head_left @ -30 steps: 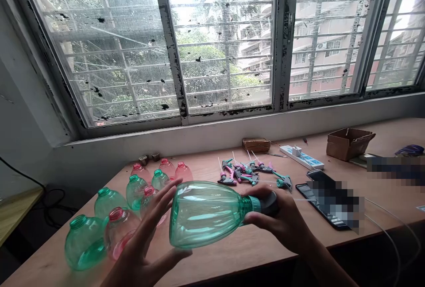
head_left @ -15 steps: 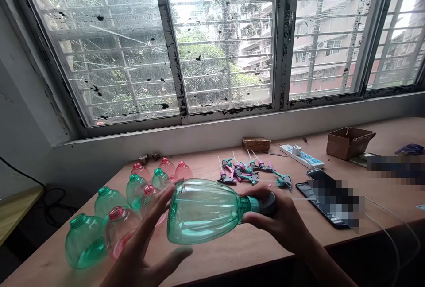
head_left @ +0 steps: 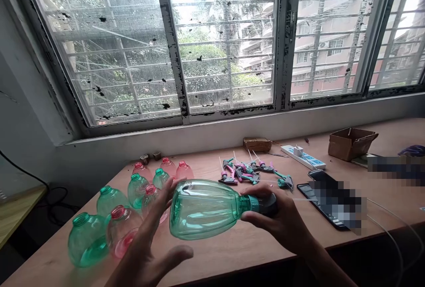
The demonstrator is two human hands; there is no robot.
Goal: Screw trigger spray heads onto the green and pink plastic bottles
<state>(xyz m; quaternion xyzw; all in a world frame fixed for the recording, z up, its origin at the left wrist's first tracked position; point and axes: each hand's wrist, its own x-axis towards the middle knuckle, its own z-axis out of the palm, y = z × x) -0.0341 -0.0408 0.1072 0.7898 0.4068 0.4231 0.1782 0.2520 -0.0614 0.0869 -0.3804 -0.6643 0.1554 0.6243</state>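
A clear green spray bottle (head_left: 206, 209) lies sideways in the air above the table, its base toward the left. My right hand (head_left: 277, 211) is closed around its dark trigger head and teal collar (head_left: 254, 203). At the base end, my left hand (head_left: 152, 234) is open, thumb and fingers spread; its fingertips are close to the bottle's bottom edge, and I cannot tell whether they touch. Behind my left hand stand several open-necked bottles, such as a green bottle (head_left: 86, 238) with green liquid and a pink bottle (head_left: 122, 229) with pink liquid.
Several loose spray heads (head_left: 244, 174) lie in a heap at mid-table. Phones (head_left: 318, 205) with white cables, a power strip (head_left: 303, 157) and an open cardboard box (head_left: 350, 144) are on the right. Another small box (head_left: 257, 144) sits by the wall under the window (head_left: 226, 48).
The view has shifted very slightly. The bottle has tilted a little in my right hand's grip, and my left hand stays spread by its base.
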